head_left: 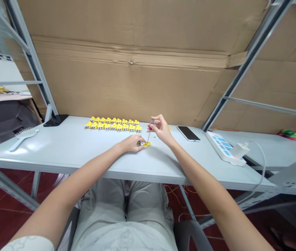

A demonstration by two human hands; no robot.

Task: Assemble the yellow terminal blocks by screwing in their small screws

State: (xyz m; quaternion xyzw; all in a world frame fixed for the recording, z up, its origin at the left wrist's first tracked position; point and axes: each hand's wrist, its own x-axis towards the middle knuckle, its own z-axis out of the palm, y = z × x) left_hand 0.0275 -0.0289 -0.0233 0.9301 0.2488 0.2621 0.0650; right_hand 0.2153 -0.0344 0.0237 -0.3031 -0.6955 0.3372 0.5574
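Observation:
My left hand (pixel 131 143) rests on the pale grey table (pixel 71 150) and pinches a small yellow part (pixel 146 144) against its top. My right hand (pixel 160 129) is closed around the handle of a small screwdriver (pixel 150 131), held upright with its tip down on that yellow part. Just beyond my hands, two neat rows of several matching yellow parts (pixel 113 124) lie on the table.
A phone (pixel 188 133) lies face up to the right, then a white power strip (pixel 223 146) with a plugged-in charger (pixel 240 150) and cable. A white brush (pixel 23 136) lies at far left. Cardboard sheets and grey shelf struts stand behind the table.

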